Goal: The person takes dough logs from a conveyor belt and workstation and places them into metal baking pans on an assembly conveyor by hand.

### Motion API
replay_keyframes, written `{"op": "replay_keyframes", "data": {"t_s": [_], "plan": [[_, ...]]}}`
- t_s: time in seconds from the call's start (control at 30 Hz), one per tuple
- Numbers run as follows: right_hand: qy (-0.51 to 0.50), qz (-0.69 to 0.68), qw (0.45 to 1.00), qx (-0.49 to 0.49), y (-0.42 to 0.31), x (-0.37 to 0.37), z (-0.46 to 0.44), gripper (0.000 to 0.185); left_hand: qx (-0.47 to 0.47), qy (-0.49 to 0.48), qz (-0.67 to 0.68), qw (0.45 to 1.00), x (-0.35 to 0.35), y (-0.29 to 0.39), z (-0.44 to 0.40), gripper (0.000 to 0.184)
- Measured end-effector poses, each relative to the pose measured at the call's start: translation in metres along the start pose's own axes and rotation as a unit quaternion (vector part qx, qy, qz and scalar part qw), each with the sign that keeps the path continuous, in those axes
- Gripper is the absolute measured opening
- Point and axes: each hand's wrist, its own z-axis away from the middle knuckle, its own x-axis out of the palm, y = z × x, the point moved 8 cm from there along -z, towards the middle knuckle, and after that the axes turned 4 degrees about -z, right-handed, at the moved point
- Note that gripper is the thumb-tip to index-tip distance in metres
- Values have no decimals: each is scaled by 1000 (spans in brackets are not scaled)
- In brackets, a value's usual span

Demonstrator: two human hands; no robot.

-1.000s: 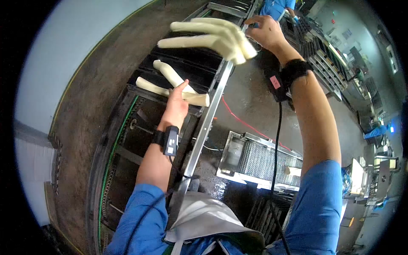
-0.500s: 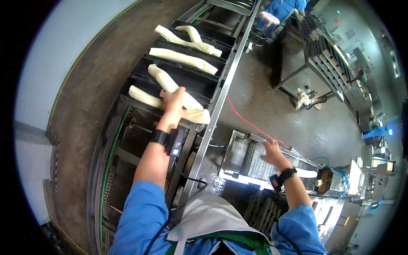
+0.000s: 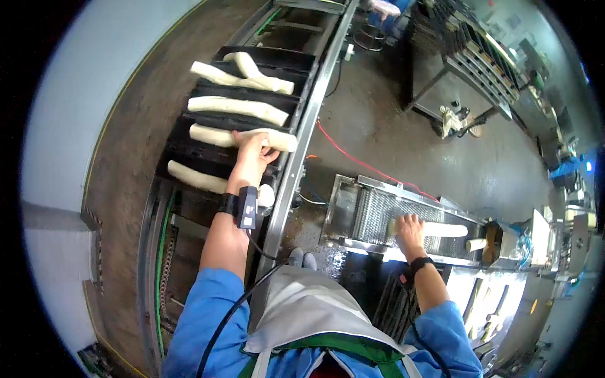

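My left hand [image 3: 252, 152] is closed on a long pale cream, root-like piece [image 3: 210, 135] that lies along a dark slot of the conveyor [image 3: 178, 148]. The thumb is at its near side, and some fingers curl past it. Below, another pale piece [image 3: 192, 177] runs partly under my left forearm, which hides its middle. On the right, my right hand [image 3: 411, 234] rests with bent fingers around the left end of a straight pale piece [image 3: 446, 230] on a metal mesh belt [image 3: 373, 214].
Farther up the slotted conveyor lie more pale pieces [image 3: 237, 108]. Its metal side rail [image 3: 307, 135] runs between my hands. A red hose [image 3: 353, 162] crosses the wet floor. A steel table [image 3: 441, 85] with stacked racks stands at upper right.
My left hand has shifted on the slotted conveyor, and the slanted piece it touched now lies along its slot. My right hand has lowered from above the mesh belt onto the pale piece.
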Motion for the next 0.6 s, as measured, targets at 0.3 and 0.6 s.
{"op": "replay_keyframes", "data": {"t_s": [0.3,0.6], "plan": [[341,-642,624,286,209,-24,177,38,420,1,-757,501,-146,48,-62,27],[186,-220,763,578,394,217,564,47,189,9,-343,920,-21,108,-10,63]]}}
